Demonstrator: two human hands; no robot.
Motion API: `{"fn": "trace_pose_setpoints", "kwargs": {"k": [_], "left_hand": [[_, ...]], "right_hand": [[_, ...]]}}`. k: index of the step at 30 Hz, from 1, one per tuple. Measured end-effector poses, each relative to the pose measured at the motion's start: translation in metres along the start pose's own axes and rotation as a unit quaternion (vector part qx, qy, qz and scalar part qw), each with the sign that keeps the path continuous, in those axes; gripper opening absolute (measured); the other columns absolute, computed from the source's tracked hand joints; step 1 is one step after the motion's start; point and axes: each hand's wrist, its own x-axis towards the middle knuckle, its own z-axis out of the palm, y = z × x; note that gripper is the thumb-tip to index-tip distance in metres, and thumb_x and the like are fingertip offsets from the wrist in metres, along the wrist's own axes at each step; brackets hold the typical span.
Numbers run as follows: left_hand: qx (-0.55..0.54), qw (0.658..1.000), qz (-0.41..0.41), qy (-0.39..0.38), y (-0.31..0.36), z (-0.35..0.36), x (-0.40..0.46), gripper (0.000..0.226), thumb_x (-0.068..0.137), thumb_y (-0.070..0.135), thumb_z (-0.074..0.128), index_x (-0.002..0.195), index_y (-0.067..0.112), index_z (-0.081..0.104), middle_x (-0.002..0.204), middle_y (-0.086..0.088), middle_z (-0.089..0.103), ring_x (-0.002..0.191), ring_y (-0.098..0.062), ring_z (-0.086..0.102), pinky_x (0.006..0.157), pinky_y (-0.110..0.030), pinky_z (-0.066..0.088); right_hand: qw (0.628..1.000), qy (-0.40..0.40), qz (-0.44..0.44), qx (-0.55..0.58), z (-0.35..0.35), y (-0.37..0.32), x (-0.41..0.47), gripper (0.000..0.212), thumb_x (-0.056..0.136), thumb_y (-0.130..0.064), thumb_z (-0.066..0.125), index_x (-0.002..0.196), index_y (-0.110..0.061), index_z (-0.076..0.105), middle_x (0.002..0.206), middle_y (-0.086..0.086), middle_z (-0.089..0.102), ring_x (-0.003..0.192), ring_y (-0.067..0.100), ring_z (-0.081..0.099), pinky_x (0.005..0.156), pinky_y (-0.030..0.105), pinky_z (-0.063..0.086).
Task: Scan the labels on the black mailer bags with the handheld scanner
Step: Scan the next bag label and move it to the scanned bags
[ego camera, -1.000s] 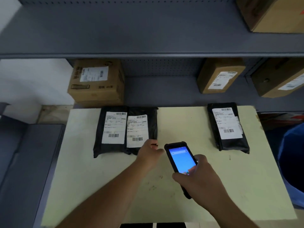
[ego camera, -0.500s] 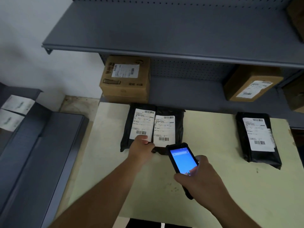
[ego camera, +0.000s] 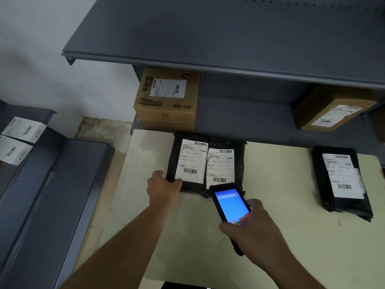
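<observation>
Three black mailer bags lie label-up on the pale table (ego camera: 291, 257). The left mailer bag (ego camera: 188, 161) sits directly under the fingertips of the left hand (ego camera: 164, 187), which grips its near left corner, thumb on the edge of the white label. The middle mailer bag (ego camera: 226, 165) lies touching the first on its right side, partly overlapped by it; its near edge is covered by the top of the handheld scanner (ego camera: 230, 207). The right hand (ego camera: 255, 228) is clenched around the scanner's lower body, thumb over the lit blue screen, the device tilted toward the middle bag's lower barcode. The right mailer bag (ego camera: 341, 180) lies well apart, beyond and to the right of the right hand.

Beyond both hands, a grey metal shelf (ego camera: 239, 119) carries a cardboard box (ego camera: 166, 99) with a label just behind the left bag, and a second labelled box (ego camera: 331, 109) farther right. Left of the left arm stands a grey shelving panel (ego camera: 52, 195), with two paper slips (ego camera: 18, 138) at its far end.
</observation>
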Motion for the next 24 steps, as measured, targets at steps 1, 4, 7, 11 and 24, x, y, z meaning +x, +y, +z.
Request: {"fn": "trace_pose_setpoints", "kwargs": {"k": [1,4,7,11,24], "left_hand": [[0.013,1.000,-0.012,-0.006,-0.001,0.002,0.002,0.082,0.078,0.039,0.078,0.149,0.015,0.043,0.142,-0.014,0.048,0.126,-0.040,0.056,0.104,-0.054,0.052],[0.008,0.998,-0.033,-0.048,-0.002,0.007,0.006,0.089,0.072,0.047,0.079,0.148,0.017,0.043,0.141,-0.012,0.047,0.123,-0.038,0.058,0.104,-0.053,0.052],[-0.022,0.996,-0.035,-0.080,-0.002,0.014,0.009,0.087,0.063,0.049,0.080,0.139,0.018,0.049,0.131,-0.008,0.055,0.110,-0.033,0.064,0.098,-0.051,0.057],[-0.045,0.993,-0.050,-0.093,0.003,0.027,0.011,0.097,0.056,0.047,0.087,0.138,0.013,0.047,0.131,-0.010,0.058,0.111,-0.033,0.065,0.096,-0.051,0.058],[0.001,0.995,-0.059,-0.081,0.014,0.042,0.010,0.085,0.064,0.033,0.094,0.120,0.010,0.034,0.131,-0.017,0.059,0.111,-0.039,0.065,0.094,-0.050,0.059]], "right_hand": [[1.000,0.001,0.003,0.000,0.001,-0.001,0.001,0.061,0.061,-0.045,0.074,0.109,-0.039,0.036,0.098,0.000,0.071,0.060,0.017,0.071,0.064,0.038,0.060],[1.000,0.003,0.012,-0.004,0.004,-0.002,0.004,0.069,0.060,-0.049,0.073,0.117,-0.041,0.035,0.100,-0.001,0.071,0.072,0.021,0.074,0.069,0.039,0.062],[1.000,0.009,0.018,-0.009,0.006,-0.001,0.005,0.065,0.063,-0.047,0.074,0.115,-0.037,0.037,0.099,-0.001,0.070,0.074,0.019,0.075,0.069,0.038,0.062],[0.999,0.017,0.027,-0.015,0.005,0.001,0.006,0.066,0.064,-0.046,0.076,0.119,-0.034,0.041,0.100,-0.003,0.067,0.078,0.018,0.074,0.069,0.036,0.060],[0.999,0.006,0.049,-0.001,0.002,0.002,0.010,0.076,0.058,-0.051,0.071,0.126,-0.034,0.041,0.097,-0.002,0.073,0.064,0.018,0.074,0.066,0.036,0.059]]}}
